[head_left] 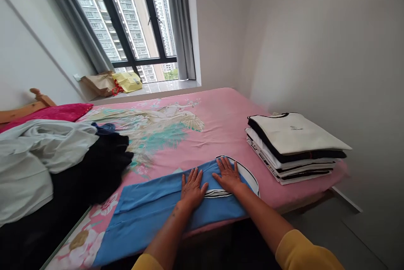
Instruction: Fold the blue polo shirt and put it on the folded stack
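A blue garment (pixel 148 205) with white, dark-edged trim lies folded lengthwise along the near edge of the bed. My left hand (pixel 193 188) rests palm down on its middle, fingers spread. Flat on the garment's right part, close to the curved white trim (pixel 249 177), is my right hand (pixel 229 175), its fingers also stretched out. Neither hand grips the cloth. Some creases run along the blue fabric to the left of my hands.
A stack of folded shirts (pixel 298 135) stands at the bed's right side. Loose white clothing (pixel 47 148) and black clothing (pixel 94 169) lie heaped at left. The pink sheet (pixel 217 114) covers the bed. Bags (pixel 128 81) sit on the windowsill.
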Motion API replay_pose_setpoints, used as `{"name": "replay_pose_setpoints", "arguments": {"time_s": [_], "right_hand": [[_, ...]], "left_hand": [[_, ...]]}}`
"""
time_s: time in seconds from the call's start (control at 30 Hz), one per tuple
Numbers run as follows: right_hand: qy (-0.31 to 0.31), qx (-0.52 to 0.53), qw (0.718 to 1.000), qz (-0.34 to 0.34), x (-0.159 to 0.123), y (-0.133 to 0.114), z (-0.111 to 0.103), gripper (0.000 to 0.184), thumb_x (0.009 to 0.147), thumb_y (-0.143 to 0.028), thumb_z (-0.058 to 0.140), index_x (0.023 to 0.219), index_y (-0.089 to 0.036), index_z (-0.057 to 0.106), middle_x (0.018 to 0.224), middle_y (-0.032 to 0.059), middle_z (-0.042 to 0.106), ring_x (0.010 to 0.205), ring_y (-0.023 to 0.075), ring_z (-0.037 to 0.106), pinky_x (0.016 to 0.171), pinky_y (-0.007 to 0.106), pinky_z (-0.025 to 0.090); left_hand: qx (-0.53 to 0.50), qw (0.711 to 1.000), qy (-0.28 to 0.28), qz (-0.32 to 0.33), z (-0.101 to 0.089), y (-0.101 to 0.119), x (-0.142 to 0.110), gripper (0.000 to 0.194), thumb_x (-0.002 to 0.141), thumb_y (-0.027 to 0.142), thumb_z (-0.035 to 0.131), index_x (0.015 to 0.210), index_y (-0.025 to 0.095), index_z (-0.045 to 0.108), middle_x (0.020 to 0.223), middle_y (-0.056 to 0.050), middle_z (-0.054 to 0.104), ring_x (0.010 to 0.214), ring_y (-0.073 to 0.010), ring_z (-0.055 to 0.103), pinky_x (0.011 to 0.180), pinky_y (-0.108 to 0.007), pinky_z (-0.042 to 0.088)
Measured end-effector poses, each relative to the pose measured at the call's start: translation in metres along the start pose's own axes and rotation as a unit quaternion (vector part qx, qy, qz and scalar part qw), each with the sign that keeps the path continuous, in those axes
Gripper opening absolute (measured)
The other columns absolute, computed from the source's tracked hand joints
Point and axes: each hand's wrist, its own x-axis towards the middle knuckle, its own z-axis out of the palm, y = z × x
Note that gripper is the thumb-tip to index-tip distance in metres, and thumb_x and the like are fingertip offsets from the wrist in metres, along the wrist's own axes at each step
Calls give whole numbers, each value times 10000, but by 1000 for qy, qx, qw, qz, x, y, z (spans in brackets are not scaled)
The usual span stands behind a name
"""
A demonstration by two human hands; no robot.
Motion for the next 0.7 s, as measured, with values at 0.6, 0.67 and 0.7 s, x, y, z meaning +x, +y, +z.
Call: {"name": "replay_pose_setpoints", "arguments": {"time_s": [0.6, 0.67, 0.7], "right_hand": [[64, -22, 989, -133, -49, -87, 1, 531, 939, -418, 256, 1399, -181, 373, 1499, 68, 290, 1408, 232, 150, 1115, 552, 9], [52, 15, 981, -185, -61, -121, 4, 504, 941, -393, 267, 1382, -190, 400, 1493, 57, 304, 1404, 231, 169, 1120, 541, 24], [41, 34, 976, -209, -66, -139, 6, 495, 942, -381, 271, 1379, -193, 405, 1491, 53, 308, 1403, 228, 177, 1124, 532, 32]], "left_hand": [[54, 929, 157, -330, -46, -195, -171, 526, 889, 408, 402, 1327, 121, 454, 1322, -181, 508, 1221, -310, 451, 997, -482, 352], [49, 917, 148, -367, -51, -209, -189, 493, 887, 408, 397, 1261, 107, 512, 1217, -182, 569, 1145, -315, 500, 947, -471, 388], [43, 915, 143, -374, -52, -213, -196, 457, 889, 401, 391, 1202, 111, 555, 1164, -176, 592, 1115, -312, 517, 928, -464, 398]]}}
